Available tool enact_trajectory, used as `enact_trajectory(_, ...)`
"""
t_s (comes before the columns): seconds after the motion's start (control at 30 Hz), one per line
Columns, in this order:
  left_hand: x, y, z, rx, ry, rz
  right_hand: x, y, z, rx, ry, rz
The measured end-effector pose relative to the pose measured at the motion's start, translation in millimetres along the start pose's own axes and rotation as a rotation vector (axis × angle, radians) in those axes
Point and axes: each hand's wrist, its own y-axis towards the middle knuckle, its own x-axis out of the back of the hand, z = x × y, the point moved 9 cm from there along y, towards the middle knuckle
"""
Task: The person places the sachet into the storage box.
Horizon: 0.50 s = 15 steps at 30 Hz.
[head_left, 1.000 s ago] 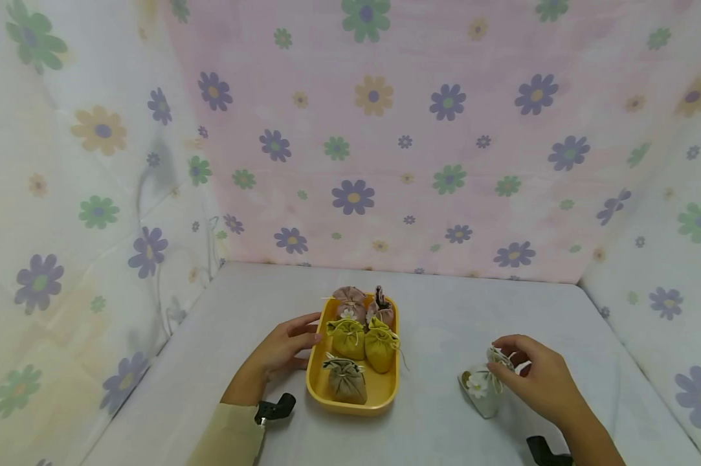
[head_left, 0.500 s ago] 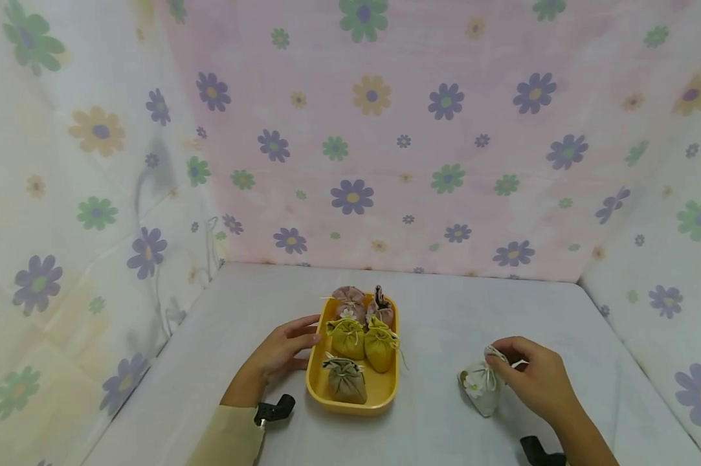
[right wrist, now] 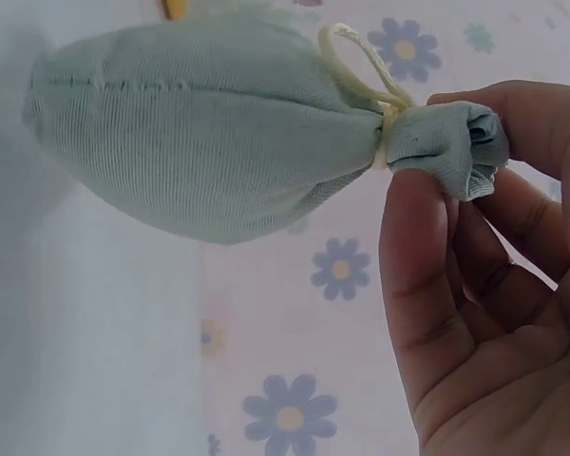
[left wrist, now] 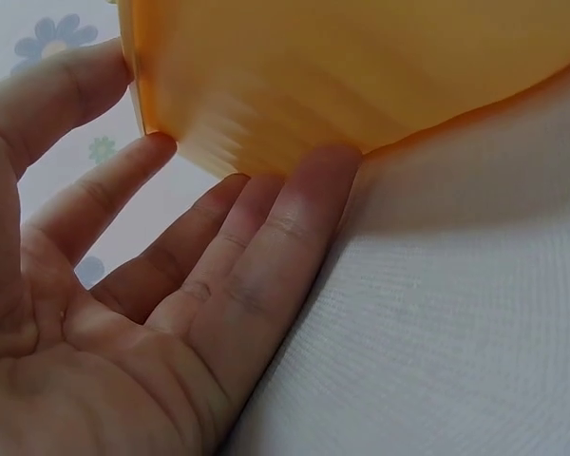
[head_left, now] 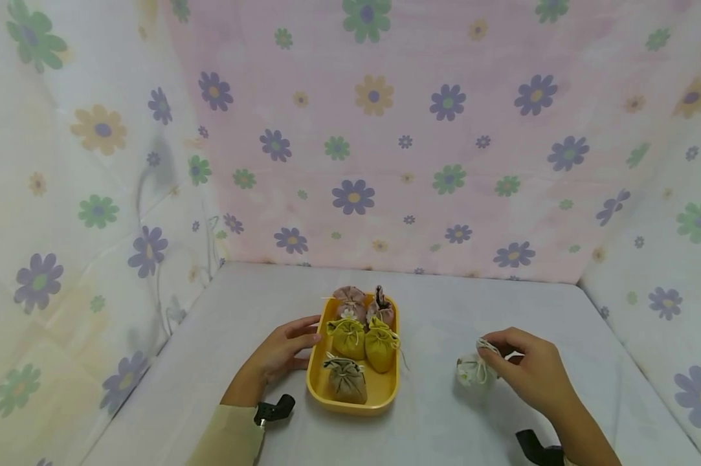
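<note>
My right hand (head_left: 527, 369) pinches a pale grey-green drawstring pouch (head_left: 472, 370) by its gathered neck, thumb against fingers. In the right wrist view the pouch (right wrist: 199, 133) is full and round, tied with a cream cord. A shadow lies on the table under it in the head view, and a white flower shows on its front. My left hand (head_left: 283, 349) touches the left side of a yellow tray (head_left: 379, 402). Its fairly straight fingertips meet the tray wall (left wrist: 380, 76) in the left wrist view.
Inside the tray sit two pinkish-brown pouches (head_left: 350, 303) at the far end, two yellow-green pouches (head_left: 347, 340) in the middle, and a brown pouch (head_left: 347, 383) near the front. A white cloth covers the table (head_left: 437, 310); flower-print fabric (head_left: 408, 194) stands behind and at both sides.
My right hand has shifted slightly left with the pouch, whose bottom has come up off the table and tilted away. The left hand and tray have stayed put.
</note>
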Motion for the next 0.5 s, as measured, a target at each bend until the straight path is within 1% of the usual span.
enact_trajectory(0.23,-1.2,-0.6,-0.5,-0.001,-0.007,0.006,-1.8,6.6,26.7,0.063,0.065,-0.004)
enact_trajectory(0.4,-0.7,-0.6,-0.6,-0.007,-0.005,0.004,-4.1,10.9,39.4,0.084,0.092,0.003)
enact_trajectory(0.5,-0.5,-0.9,0.9,-0.004,-0.008,0.006,-3.9,12.0,47.5,0.113,0.102,-0.003)
